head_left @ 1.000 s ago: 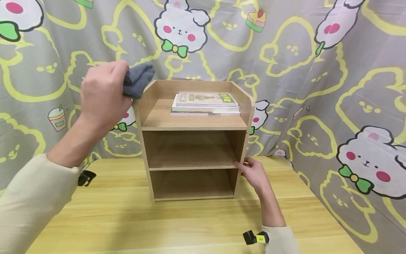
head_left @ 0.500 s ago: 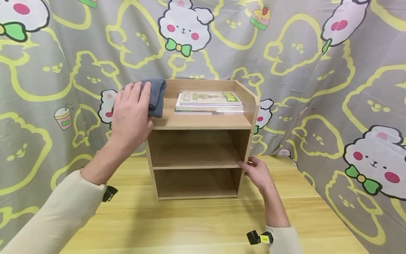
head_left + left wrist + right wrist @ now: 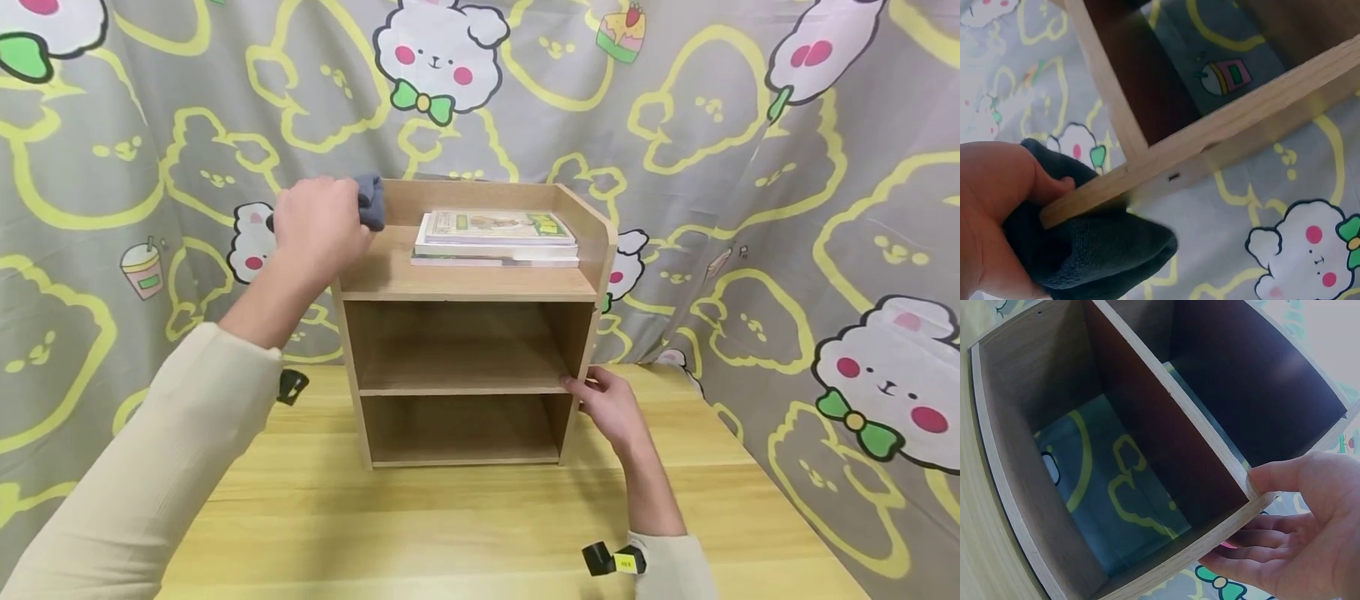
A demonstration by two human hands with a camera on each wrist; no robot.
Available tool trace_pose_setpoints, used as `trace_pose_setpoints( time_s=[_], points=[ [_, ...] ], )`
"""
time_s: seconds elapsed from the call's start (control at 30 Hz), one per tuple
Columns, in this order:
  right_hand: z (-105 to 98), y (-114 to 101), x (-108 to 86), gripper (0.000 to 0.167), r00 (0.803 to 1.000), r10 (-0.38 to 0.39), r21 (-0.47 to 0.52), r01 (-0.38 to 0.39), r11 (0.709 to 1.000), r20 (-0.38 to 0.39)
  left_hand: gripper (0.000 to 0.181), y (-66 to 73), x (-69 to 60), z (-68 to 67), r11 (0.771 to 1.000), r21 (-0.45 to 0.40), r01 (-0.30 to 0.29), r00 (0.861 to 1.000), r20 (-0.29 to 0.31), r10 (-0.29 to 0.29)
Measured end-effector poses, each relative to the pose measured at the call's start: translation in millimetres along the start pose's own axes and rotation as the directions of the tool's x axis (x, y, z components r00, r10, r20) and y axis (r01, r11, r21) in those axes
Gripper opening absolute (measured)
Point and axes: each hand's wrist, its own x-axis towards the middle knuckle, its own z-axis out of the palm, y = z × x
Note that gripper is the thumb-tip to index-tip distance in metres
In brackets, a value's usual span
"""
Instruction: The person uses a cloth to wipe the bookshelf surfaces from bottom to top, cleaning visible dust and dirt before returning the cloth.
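A small wooden shelf unit (image 3: 480, 296) stands upright on the table, with two open compartments below a walled top. At its upper left corner, my left hand (image 3: 318, 221) grips a folded grey-blue cloth (image 3: 371, 202). The left wrist view shows that cloth (image 3: 1104, 256) wrapped around the side panel's top end, the thumb on one face and cloth on the other. Low on the opposite side, my right hand (image 3: 611, 408) holds the right panel. In the right wrist view its thumb (image 3: 1279, 475) presses the front edge by the middle board, fingers behind the panel.
Several books or magazines (image 3: 495, 240) lie stacked on the top board, toward the right. The wood-grain table (image 3: 450, 533) extends in front and to both sides. A patterned grey curtain (image 3: 697, 192) hangs close behind and along the sides.
My left hand has come right and down from the air beside the unit with the cloth, then closed over the left panel's top. The right hand keeps its hold.
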Motion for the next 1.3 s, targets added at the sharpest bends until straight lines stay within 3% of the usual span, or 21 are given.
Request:
trace_pose_setpoints(
  time_s=[0.17, 0.27, 0.5, 0.67, 0.77, 1.07, 1.3],
  points=[
    [1.1, -0.6, 0.5, 0.048, 1.000, -0.006, 0.011, 0.006, 1.000, -0.005, 0.032, -1.0, 21.8, 0.4, 0.998, -0.017, 0.068, 0.991, 0.119, -0.065],
    [1.0, -0.2, 0.0, 0.048, 1.000, -0.005, 0.009, 0.005, 1.000, -0.006, 0.036, 1.7, 32.7, 4.8, 0.994, -0.015, 0.107, 0.982, 0.160, -0.103],
    [0.2, 0.0, 0.1, 0.048, 1.000, -0.007, 0.005, 0.007, 1.000, -0.011, 0.049, 16.9, 57.1, 12.4, 0.972, 0.137, 0.191, 0.944, 0.247, -0.220],
    [0.6, -0.3, -0.9, 0.044, 1.000, -0.007, 0.002, 0.007, 1.000, -0.021, 0.051, 21.6, 61.5, 14.5, 0.959, 0.189, 0.209, 0.926, 0.276, -0.256],
    [0.7, -1.0, -1.5, 0.044, 1.000, -0.009, 0.005, 0.009, 1.000, -0.020, 0.048, 19.9, 57.9, 15.2, 0.961, 0.187, 0.202, 0.931, 0.268, -0.248],
    [-1.2, -2.1, -1.8, 0.045, 1.000, -0.007, 0.001, 0.007, 1.000, -0.020, 0.046, 19.6, 37.4, 17.9, 0.970, 0.219, 0.107, 0.975, 0.169, -0.146],
    [-0.8, -1.5, -0.6, 0.046, 1.000, 0.000, -0.009, 0.000, 1.000, -0.004, 0.046, 14.0, 18.1, 17.6, 0.978, 0.193, 0.085, 0.988, 0.107, -0.107]
  ],
)
